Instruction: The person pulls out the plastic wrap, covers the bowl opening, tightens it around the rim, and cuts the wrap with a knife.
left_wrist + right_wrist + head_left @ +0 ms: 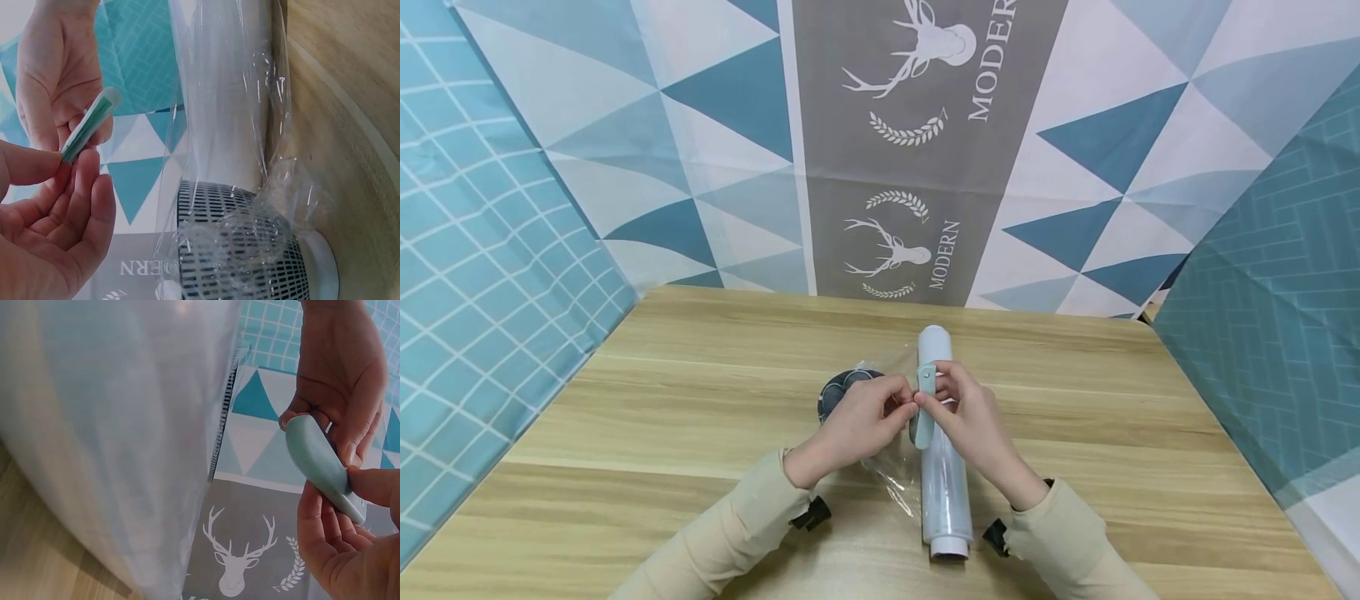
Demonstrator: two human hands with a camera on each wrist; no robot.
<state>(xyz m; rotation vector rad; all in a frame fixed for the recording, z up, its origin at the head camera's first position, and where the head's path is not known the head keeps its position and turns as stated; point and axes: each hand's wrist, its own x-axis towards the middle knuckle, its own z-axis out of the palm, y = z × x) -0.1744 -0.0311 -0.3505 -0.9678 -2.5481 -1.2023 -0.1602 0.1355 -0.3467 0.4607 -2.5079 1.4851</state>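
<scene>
Both hands meet over a roll of cling film [946, 492] and hold a pale green folding knife [927, 383] with a rivet at one end. My left hand [861, 421] pinches it from the left between thumb and fingers. From the other side my right hand [976, 421] grips it, thumb on its face and fingers behind. A slot runs along the handle's edge in the left wrist view; no bared blade shows. Film from the roll stretches over a dark checked bowl [244, 256] with a white base, beside my left hand.
The roll lies lengthwise on the wooden table [700, 400], its white core sticking out at the near end. Loose clear film [891, 475] spreads between roll and bowl. A patterned cloth wall [895, 167] stands behind the table, with blue tiled sheets [490, 250] at the sides.
</scene>
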